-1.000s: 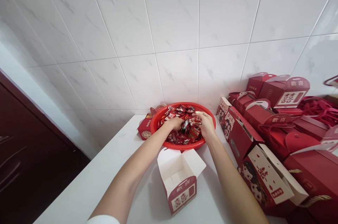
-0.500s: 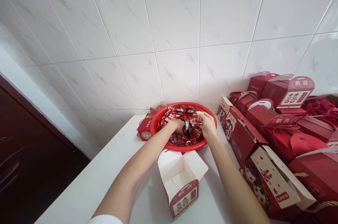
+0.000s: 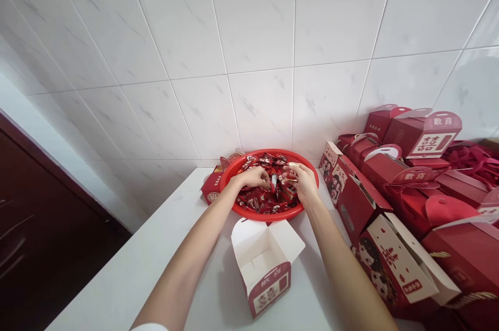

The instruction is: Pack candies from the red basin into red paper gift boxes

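Observation:
A red plastic basket holds a heap of wrapped candies, mostly in red wrappers. Inside its left half, my left hand is bent over the candies with its fingers curled downward; what they hold, if anything, is hidden. At the right side of the basket, my right hand is closed around wrapped candies, one with a pale gold wrapper at the top. Directly in front of the basket stands an open red-and-white gift box, its flaps spread and its white inside bare.
Several red gift boxes are piled along the right side, some with rope handles. Another red box sits left of the basket, partly behind it. The white table meets a tiled wall. Dark brown furniture stands at the left.
My left hand has risen slightly and moved left from deeper among the candies. My right hand stays nearly in place with its candies. The whole view has shifted slightly.

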`<state>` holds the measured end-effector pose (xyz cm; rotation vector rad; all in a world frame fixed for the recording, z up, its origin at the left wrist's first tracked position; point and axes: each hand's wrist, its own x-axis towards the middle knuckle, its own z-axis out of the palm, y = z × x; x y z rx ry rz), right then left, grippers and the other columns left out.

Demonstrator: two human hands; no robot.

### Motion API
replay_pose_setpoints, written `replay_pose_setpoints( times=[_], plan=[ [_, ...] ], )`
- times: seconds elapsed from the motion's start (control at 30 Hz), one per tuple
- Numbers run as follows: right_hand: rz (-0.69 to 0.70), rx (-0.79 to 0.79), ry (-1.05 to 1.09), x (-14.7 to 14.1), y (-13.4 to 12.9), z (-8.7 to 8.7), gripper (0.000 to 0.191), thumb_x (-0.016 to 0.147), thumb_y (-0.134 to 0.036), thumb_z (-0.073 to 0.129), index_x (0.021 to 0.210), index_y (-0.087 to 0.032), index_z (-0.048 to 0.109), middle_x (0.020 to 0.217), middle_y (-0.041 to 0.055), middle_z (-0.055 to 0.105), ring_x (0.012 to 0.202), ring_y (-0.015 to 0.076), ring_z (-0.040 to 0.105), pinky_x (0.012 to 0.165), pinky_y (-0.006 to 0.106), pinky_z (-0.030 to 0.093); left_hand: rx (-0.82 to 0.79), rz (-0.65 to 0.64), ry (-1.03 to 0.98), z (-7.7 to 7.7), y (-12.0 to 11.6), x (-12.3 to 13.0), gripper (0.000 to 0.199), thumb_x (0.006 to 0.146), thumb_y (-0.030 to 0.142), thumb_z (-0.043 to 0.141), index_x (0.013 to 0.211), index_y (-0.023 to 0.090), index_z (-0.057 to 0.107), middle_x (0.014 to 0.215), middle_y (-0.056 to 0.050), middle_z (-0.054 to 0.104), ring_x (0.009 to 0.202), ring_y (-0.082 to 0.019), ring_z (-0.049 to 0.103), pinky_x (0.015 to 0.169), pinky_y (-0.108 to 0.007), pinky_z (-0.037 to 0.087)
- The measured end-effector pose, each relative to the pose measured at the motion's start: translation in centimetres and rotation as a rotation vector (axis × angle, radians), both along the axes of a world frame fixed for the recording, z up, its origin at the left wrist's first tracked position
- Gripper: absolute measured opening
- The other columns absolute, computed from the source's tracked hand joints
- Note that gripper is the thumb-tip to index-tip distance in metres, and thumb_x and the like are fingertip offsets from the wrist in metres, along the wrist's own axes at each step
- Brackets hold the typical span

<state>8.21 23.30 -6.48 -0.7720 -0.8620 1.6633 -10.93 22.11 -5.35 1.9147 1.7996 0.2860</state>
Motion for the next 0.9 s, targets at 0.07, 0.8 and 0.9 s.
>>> replay_pose_setpoints(
  times=[0.07, 0.8, 0.9],
  plan=[
    [0.006, -0.001, 0.007, 0.0, 0.0, -0.1, 0.016, 0.061, -0.023, 0.073, 0.069, -0.019, 0.061, 0.072, 0.0020, 0.071, 0.057, 0.0130, 0.063, 0.048, 0.022, 0.050, 0.101, -0.001, -0.102, 0.1, -0.6, -0.3, 0.023, 0.070, 0.038, 0.073, 0.077, 0.017, 0.075, 0.074, -0.001, 0.069, 0.070, -0.016, 0.058, 0.065, -0.025, 0.041],
    [-0.038, 0.012, 0.038, -0.2, 0.4, -0.4, 0.018, 0.056, -0.028, 0.073, 0.069, -0.019, 0.064, 0.067, 0.0017, 0.070, 0.056, 0.0129, 0.060, 0.046, 0.022, 0.049, 0.036, 0.065, -0.067, -1.0, -1.4, -0.6, 0.009, 0.065, 0.026, 0.067, 0.063, 0.019, 0.062, 0.064, 0.002, 0.062, 0.063, -0.014, 0.055, 0.060, -0.024, 0.040],
    [-0.027, 0.016, 0.047, -0.2, 0.5, -0.5, 0.020, 0.056, -0.028, 0.074, 0.070, -0.019, 0.064, 0.067, 0.0013, 0.070, 0.056, 0.0125, 0.060, 0.046, 0.022, 0.049, -0.034, -0.019, 0.010, -1.0, -0.9, -0.1, 0.016, 0.064, 0.021, 0.068, 0.080, 0.021, 0.070, 0.083, 0.002, 0.073, 0.077, -0.016, 0.063, 0.068, -0.023, 0.046]
  ],
)
